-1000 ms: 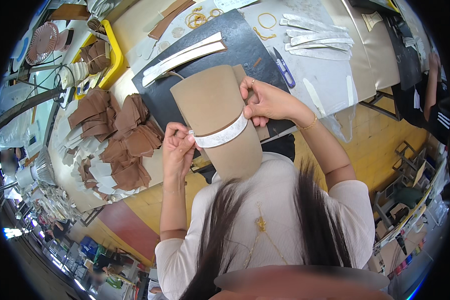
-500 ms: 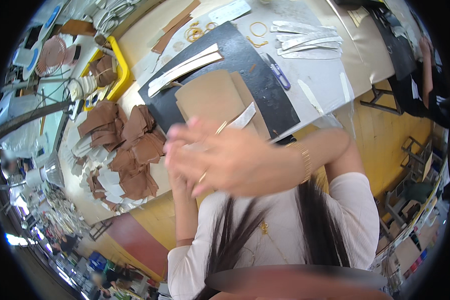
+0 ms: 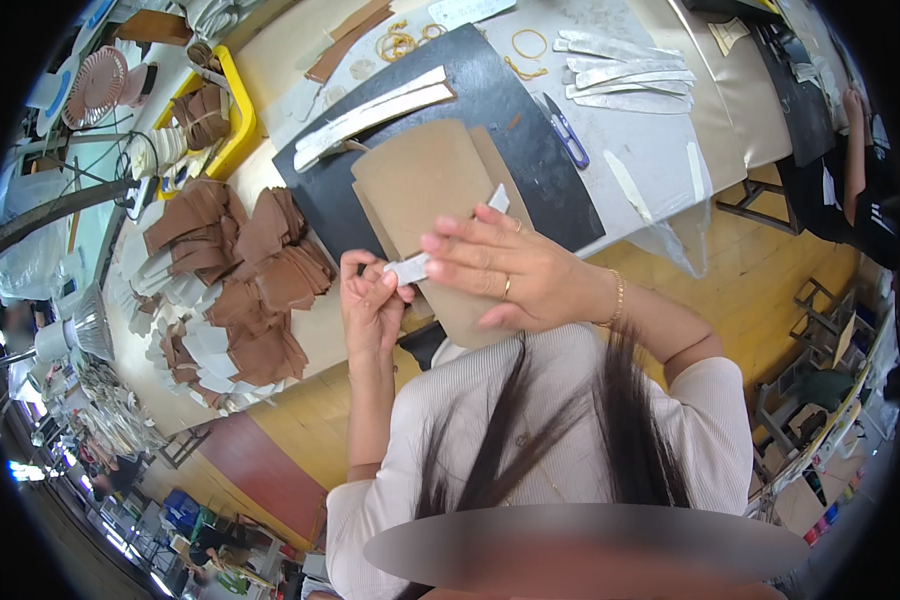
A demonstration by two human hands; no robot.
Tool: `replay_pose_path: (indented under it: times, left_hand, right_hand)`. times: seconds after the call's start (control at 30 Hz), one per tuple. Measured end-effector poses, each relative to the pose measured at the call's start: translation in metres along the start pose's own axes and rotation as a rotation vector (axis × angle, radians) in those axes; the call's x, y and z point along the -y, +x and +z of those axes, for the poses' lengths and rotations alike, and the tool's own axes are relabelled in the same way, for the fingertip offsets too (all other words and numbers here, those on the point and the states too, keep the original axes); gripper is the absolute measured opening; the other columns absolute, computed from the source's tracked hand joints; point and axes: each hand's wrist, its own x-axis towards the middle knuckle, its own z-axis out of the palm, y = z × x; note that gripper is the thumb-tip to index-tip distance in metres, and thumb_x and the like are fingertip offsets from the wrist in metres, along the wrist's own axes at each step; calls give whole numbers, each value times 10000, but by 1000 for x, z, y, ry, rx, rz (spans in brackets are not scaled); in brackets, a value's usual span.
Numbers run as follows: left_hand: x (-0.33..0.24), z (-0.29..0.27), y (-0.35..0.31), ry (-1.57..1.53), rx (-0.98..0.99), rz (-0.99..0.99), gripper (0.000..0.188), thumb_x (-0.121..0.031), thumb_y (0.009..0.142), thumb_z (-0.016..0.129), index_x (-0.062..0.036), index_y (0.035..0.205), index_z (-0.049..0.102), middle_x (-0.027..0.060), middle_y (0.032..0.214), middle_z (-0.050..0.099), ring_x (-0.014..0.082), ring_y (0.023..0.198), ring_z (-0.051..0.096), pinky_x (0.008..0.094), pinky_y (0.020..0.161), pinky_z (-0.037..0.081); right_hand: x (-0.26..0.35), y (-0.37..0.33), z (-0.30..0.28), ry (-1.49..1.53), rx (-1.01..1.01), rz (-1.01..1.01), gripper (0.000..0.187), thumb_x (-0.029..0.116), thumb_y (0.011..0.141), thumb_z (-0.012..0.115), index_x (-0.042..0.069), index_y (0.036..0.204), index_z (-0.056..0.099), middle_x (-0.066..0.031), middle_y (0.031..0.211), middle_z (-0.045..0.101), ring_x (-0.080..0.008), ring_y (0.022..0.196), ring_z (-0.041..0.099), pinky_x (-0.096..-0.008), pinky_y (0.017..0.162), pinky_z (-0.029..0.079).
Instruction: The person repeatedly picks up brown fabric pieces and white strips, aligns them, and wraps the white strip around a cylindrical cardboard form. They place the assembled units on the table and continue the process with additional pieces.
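Black mat (image 3: 490,95) used as reference. White strip (image 3: 408,269) is held at the mat's near edge, crossing the tan sheet (image 3: 425,180); the strip's middle is hidden by the right hand. The tan sheet is laid on the mat and overhangs its near edge. Another tan piece (image 3: 495,165) shows from beneath it, on the mat.

Left hand (image 3: 370,305): just off the mat's near left corner, strip's left end pinched between thumb and fingers. Right hand (image 3: 525,275): over the mat's near edge, fingers extended and nearly side by side, thumb apart; whether the strip is pressed by it cannot be told.

Writing: small marks are carried by a white card (image 3: 470,10) at the mat's far edge; too small to be read.

Also placed: pale long strips (image 3: 370,120) on the mat's far left part; purple snips (image 3: 568,138) at the mat's right edge; grey-white strips (image 3: 630,75) fanned right of the mat; yellow cord (image 3: 395,42) beyond the mat's far edge; brown pieces (image 3: 260,270) heaped left of the mat; yellow tray (image 3: 238,110) farther back on that side of the mat.
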Motion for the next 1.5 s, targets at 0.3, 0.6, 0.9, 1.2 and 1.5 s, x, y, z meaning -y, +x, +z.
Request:
replay_pose_path:
  times: [0.3, 0.6, 0.9, 1.2, 1.5]
  left_hand:
    - [5, -5, 1, 56, 4, -30, 330, 30, 848, 588, -25, 1148, 460, 113, 839, 639, 184, 674, 626, 289, 631, 511]
    - [-8, -6, -10, 179, -94, 60, 234, 2, 854, 600, 31, 1083, 556, 126, 845, 650, 179, 683, 637, 300, 659, 551]
    - [-77, 39, 47, 291, -19, 514, 241, -30, 870, 567, 34, 1102, 555, 136, 949, 614, 194, 723, 582, 288, 620, 471]
    - [-93, 21, 123, 1297, -345, 486, 303, -166, 810, 685, -2, 1061, 649, 50, 829, 627, 115, 668, 529, 238, 622, 421]
    - [-91, 42, 90, 1447, -487, 555, 369, -224, 780, 732, -56, 1099, 649, 73, 976, 484, 125, 708, 495, 260, 678, 451]
  right_hand:
    - [-8, -37, 29, 645, -420, 549, 742, 449, 958, 390, 64, 1467, 12, -234, 1411, 353, -325, 1325, 342, -360, 1092, 252]
    - [8, -23, -45, 1380, -543, 373, 732, 227, 965, 418, 128, 1457, -115, -289, 1275, 479, -341, 1148, 539, -420, 909, 496]
    - [-42, 37, -48, 1283, -691, 338, 542, 185, 942, 500, 51, 1403, 250, -151, 1114, 596, -236, 993, 621, -377, 868, 524]
    - [-108, 50, -29, 788, -692, 646, 406, 162, 903, 579, -11, 1255, 477, -130, 1177, 570, -170, 999, 593, -294, 866, 495]
    - [-144, -49, -100, -626, -623, 593, 198, 76, 822, 618, 103, 1005, 688, -44, 1091, 641, -222, 981, 577, -324, 836, 459]
